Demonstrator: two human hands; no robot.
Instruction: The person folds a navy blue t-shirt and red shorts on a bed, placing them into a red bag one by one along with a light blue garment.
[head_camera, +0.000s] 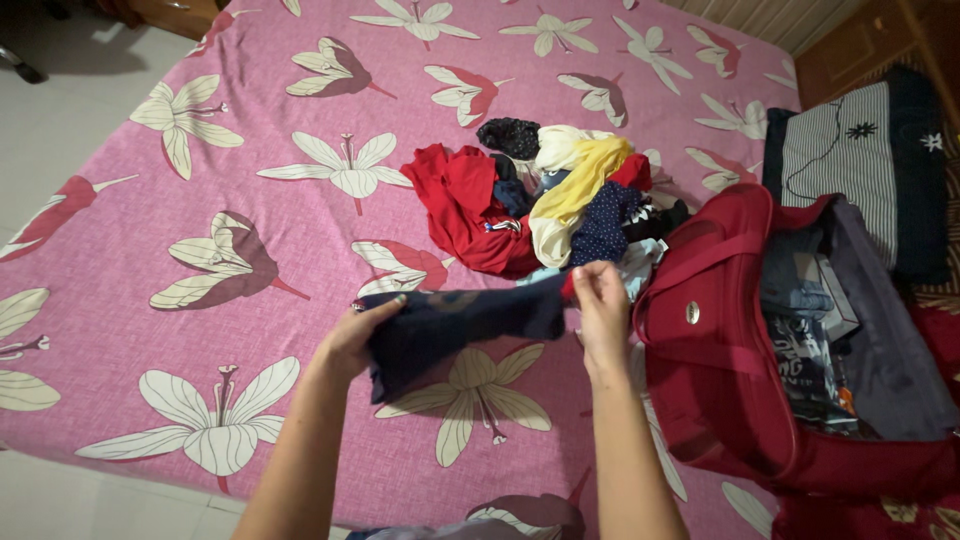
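A dark navy garment (460, 325) is stretched between my two hands above the pink flowered bedsheet (250, 200). My left hand (355, 335) grips its left end, with the cloth bunched under the fingers. My right hand (600, 300) pinches its right corner. Just beyond the garment lies a heap of clothes (545, 195): a red piece, a yellow and cream scarf, a dotted navy piece and a black one. An open red travel bag (720, 360) stands right of my right hand, with folded clothes inside.
A striped pillow (850, 150) with a dark edge lies behind the bag at the right. The bed's left and near edges drop to a white tiled floor (60, 110). Wooden furniture (860, 40) stands at the far right corner.
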